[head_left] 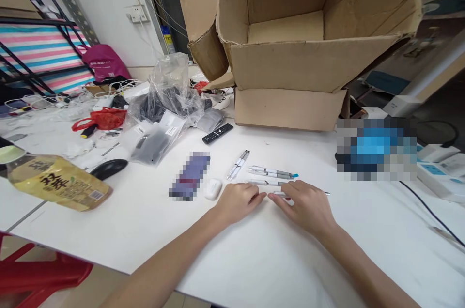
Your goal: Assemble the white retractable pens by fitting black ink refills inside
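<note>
A loosely curled left hand (238, 203) holds nothing on a white table (109, 245), while the half-closed right hand's (303, 206) fingers (286, 200) lie over a white pen (279, 193), though whether they grip it cannot be told. At twelve o'clock, a pen pair (272, 172) and a single pen (263, 182) lie parallel; at eleven, another pen pair (238, 164) sits apart, and no pen is boxed or capped away in view.
</note>
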Motion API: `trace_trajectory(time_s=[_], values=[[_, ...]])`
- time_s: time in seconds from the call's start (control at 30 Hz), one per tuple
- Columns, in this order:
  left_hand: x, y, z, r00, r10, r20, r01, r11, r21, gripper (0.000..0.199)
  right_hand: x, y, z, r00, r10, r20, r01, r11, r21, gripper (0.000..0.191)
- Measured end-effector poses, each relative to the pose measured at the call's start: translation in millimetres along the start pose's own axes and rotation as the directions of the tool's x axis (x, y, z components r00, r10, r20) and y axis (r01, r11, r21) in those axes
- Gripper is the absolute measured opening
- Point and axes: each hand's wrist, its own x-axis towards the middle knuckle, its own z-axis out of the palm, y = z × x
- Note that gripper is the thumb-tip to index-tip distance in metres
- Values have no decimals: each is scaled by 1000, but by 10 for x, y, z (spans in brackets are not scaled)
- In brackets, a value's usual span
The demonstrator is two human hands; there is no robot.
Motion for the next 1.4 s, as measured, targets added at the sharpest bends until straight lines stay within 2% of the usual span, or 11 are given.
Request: trace_trajectory(time_s=[0.17, 0.43, 0.67, 0.8, 1.2, 1.4], values=[[4, 25, 5, 992, 54, 116, -53, 999, -10, 31, -15, -71, 5, 997, -57, -57, 61, 996, 60, 40], [8, 21, 22, 988, 36, 149, -31, 999, -37, 35, -43, -174, -22, 974, -150, -167, 174, 975, 139, 32], [15, 9, 14, 986, 24, 166, -15, 998, -55, 34, -46, -202, -10, 971, -182, -155, 202, 972, 122, 34], [24, 0, 7, 986, 25, 166, -13, 997, -72, 33, -50, -235, -16, 967, -195, -163, 214, 971, 107, 29], [29, -1, 0, 986, 13, 168, 3, 995, -95, 33, -9, -298, -136, 917, -372, -146, 373, 928, -20, 34], [35, 5, -15, 981, 9, 192, 11, 995, -99, 35, 17, -343, -143, 926, -364, -98, 358, 931, -72, 20]])
